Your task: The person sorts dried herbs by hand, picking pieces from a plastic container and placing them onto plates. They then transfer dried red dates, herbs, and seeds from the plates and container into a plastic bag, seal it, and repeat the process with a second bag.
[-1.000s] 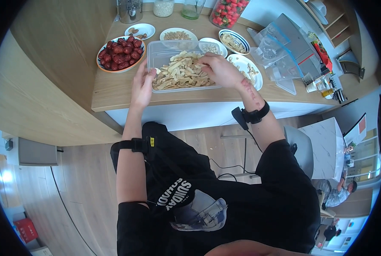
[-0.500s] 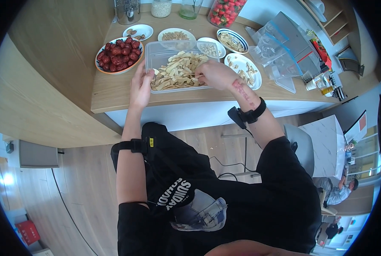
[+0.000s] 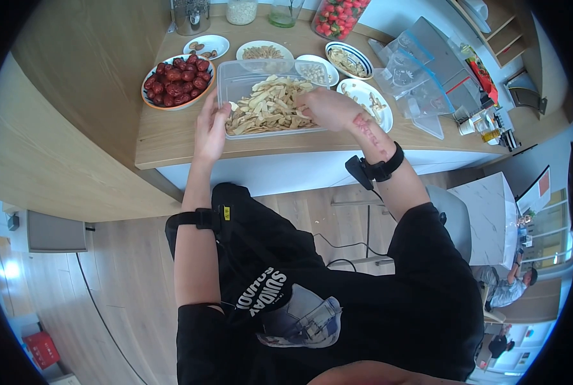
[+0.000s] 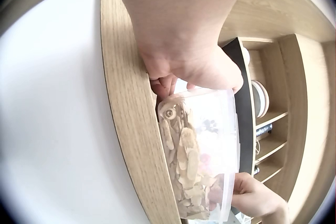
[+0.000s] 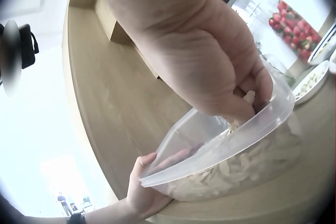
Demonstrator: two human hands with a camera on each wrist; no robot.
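Observation:
A clear plastic container point(image 3: 273, 133) sits near the counter's front edge, partly filled with pale dried root slices point(image 3: 270, 102). My left hand point(image 3: 210, 131) grips its left end, the thumb at the rim and the fingers along the outer wall. Over the right part of the container, my right hand point(image 3: 330, 109) reaches in with curled fingers. In the right wrist view a pale slice point(image 5: 249, 97) shows between the thumb and fingers, just inside the rim. The slices under that hand are hidden in the head view.
Left of the container stands a bowl of red dates point(image 3: 178, 81). Behind and to the right are small plates point(image 3: 206, 46), a blue-rimmed bowl point(image 3: 349, 61) and a white plate point(image 3: 365, 102) with pieces on it. Jars point(image 3: 241, 13) line the back; clear plastic bags point(image 3: 415, 80) lie right.
My right hand has shifted slightly left and down among the slices, then a little back to the right. My left hand stays at the container's left end.

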